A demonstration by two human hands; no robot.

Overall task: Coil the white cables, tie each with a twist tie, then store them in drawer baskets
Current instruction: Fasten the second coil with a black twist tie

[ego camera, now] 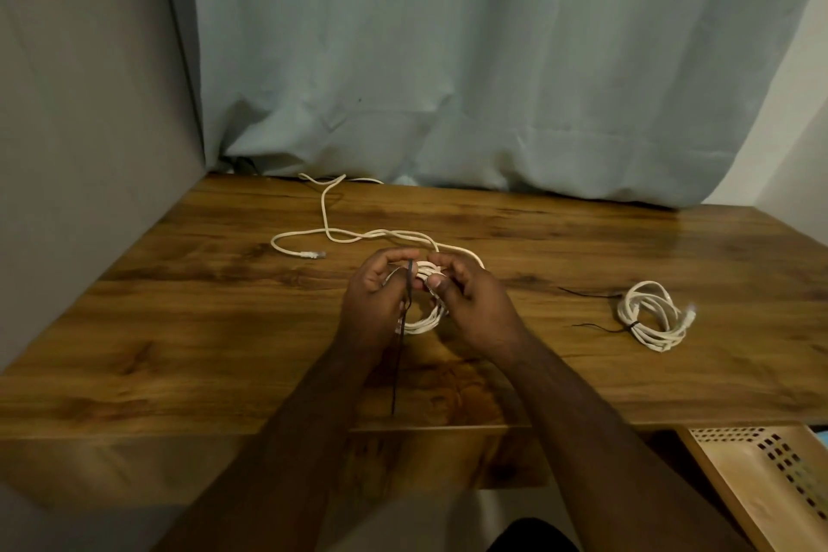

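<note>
The left hand point(374, 291) and right hand point(466, 289) cover the top of the cable coil point(423, 320) they hold. The basket point(761, 484) runs off the picture's edge.

You're at a wood-grain table point(582, 372) pushed into a corner, with a plain grey wall point(89, 103) on your left. A wrinkly pale blue-grey curtain point(448, 58) hangs behind it, and the lighting's pretty dim and warm.

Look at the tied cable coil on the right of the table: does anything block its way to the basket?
Nothing visible does. The tied coil lies on bare table, and the basket sits below the near right edge with wood between them.
</note>
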